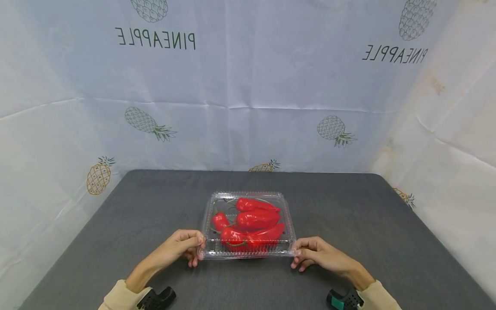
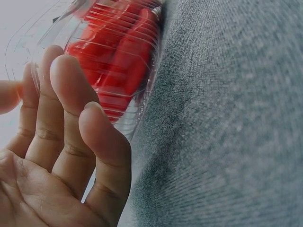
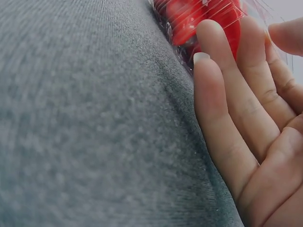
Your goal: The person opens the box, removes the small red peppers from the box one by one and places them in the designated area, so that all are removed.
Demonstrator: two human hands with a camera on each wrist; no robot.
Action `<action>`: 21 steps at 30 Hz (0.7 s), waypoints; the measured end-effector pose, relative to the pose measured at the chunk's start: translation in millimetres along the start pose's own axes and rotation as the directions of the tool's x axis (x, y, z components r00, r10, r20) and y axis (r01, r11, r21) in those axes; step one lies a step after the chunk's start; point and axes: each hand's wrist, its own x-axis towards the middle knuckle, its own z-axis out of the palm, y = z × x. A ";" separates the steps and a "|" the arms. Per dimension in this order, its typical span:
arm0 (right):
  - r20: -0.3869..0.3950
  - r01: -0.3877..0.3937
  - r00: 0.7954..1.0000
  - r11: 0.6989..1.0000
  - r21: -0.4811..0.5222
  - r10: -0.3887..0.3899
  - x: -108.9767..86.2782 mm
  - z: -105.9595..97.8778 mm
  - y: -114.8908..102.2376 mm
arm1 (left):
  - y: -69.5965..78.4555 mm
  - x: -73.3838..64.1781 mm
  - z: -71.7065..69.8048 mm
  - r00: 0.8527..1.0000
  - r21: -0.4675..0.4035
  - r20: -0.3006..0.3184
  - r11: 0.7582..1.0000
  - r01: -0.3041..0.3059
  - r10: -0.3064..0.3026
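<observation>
A clear plastic clamshell container (image 1: 248, 255) with its lid down lies on the dark grey table in the head view. Inside it are several shiny red peppers (image 1: 257, 219) with thin green stems. My left hand (image 1: 181, 246) pinches the container's near left corner between thumb and fingers. At the near right corner, my right hand (image 1: 319, 256) pinches the rim the same way. Both wrist views show the lower fingers loosely bent beside the ribbed plastic wall, with red peppers (image 2: 118, 56) behind it.
The dark grey table (image 1: 162, 202) has rounded far corners. Behind it hangs a pale curtain (image 1: 248, 77) printed with pineapples and mirrored lettering, which also runs along both sides. Dark wrist straps (image 1: 156, 298) sit by the cream sleeves (image 1: 122, 297).
</observation>
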 end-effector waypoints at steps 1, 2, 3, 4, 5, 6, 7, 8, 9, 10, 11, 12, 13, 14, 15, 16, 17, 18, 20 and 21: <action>0.002 0.003 1.000 1.000 0.001 -0.003 0.2 0.0 0.3 | 0.0 0.1 0.0 1.000 -0.001 0.002 1.000 -0.003 0.003; 0.004 0.007 1.000 1.000 -0.001 -0.007 0.3 0.1 0.6 | -0.1 0.1 -0.1 1.000 -0.001 0.004 1.000 -0.008 0.008; 0.006 0.009 1.000 1.000 -0.002 -0.009 0.5 0.0 0.9 | -0.2 0.2 -0.2 1.000 -0.002 0.007 1.000 -0.011 0.011; 0.010 0.012 1.000 1.000 -0.001 -0.012 0.6 0.1 1.2 | -0.4 0.3 -0.3 1.000 -0.002 0.009 1.000 -0.016 0.016; 0.012 0.017 1.000 1.000 -0.001 -0.017 0.7 0.0 1.5 | -0.5 0.3 -0.4 1.000 -0.004 0.011 1.000 -0.018 0.018; 0.017 0.022 1.000 1.000 0.000 -0.022 0.8 0.0 1.8 | -0.7 0.4 -0.5 1.000 -0.004 0.012 1.000 -0.020 0.020; 0.019 0.026 0.999 1.000 0.002 -0.026 0.9 0.1 2.1 | -0.7 0.3 -0.5 1.000 -0.005 0.013 1.000 -0.021 0.021; 0.021 0.029 0.999 1.000 0.005 -0.029 1.0 0.2 2.3 | -0.8 0.3 -0.6 1.000 -0.005 0.013 1.000 -0.021 0.021; 0.023 0.031 0.999 0.999 0.008 -0.031 1.1 0.3 2.6 | -0.8 0.3 -0.6 1.000 -0.005 0.011 1.000 -0.020 0.020; 0.023 0.031 0.999 0.999 0.011 -0.031 1.3 0.3 2.9 | -0.9 0.4 -0.6 1.000 -0.004 0.009 1.000 -0.020 0.020; 0.023 0.030 0.999 0.999 0.013 -0.030 1.4 0.5 3.1 | -0.9 0.5 -0.6 1.000 -0.003 0.007 1.000 -0.019 0.019; 0.022 0.028 0.999 0.999 0.016 -0.029 1.4 0.7 3.2 | -0.9 0.5 -0.6 1.000 -0.002 0.005 1.000 -0.018 0.018; 0.023 0.031 0.999 0.999 0.016 -0.032 1.5 0.9 3.4 | -1.0 0.6 -0.5 1.000 -0.003 0.004 1.000 -0.019 0.019; 0.025 0.037 0.999 0.999 0.013 -0.037 1.6 1.2 3.6 | -1.0 0.7 -0.4 1.000 -0.003 0.004 1.000 -0.019 0.019; 0.027 0.044 0.999 0.999 0.010 -0.044 1.7 1.7 3.7 | -1.1 0.8 -0.3 1.000 -0.004 0.005 1.000 -0.023 0.023; 0.028 0.049 0.998 0.999 0.008 -0.049 1.9 2.2 3.8 | -1.1 0.8 -0.3 1.000 -0.006 0.007 1.000 -0.026 0.026; 0.030 0.057 0.998 0.998 0.008 -0.058 2.0 2.6 3.8 | -1.2 0.8 -0.3 1.000 -0.009 0.009 1.000 -0.028 0.028; 0.033 0.066 0.997 0.998 0.008 -0.066 2.2 2.9 3.9 | -1.2 0.8 -0.3 0.999 -0.012 0.012 0.999 -0.032 0.032; 0.036 0.071 0.997 0.997 0.011 -0.071 2.6 3.6 3.6 | -1.1 0.7 -0.4 0.999 -0.017 0.016 0.999 -0.037 0.037; 0.038 0.067 0.997 0.998 0.015 -0.067 2.7 3.6 3.3 | -1.1 0.7 -0.4 0.999 -0.019 0.016 0.999 -0.037 0.037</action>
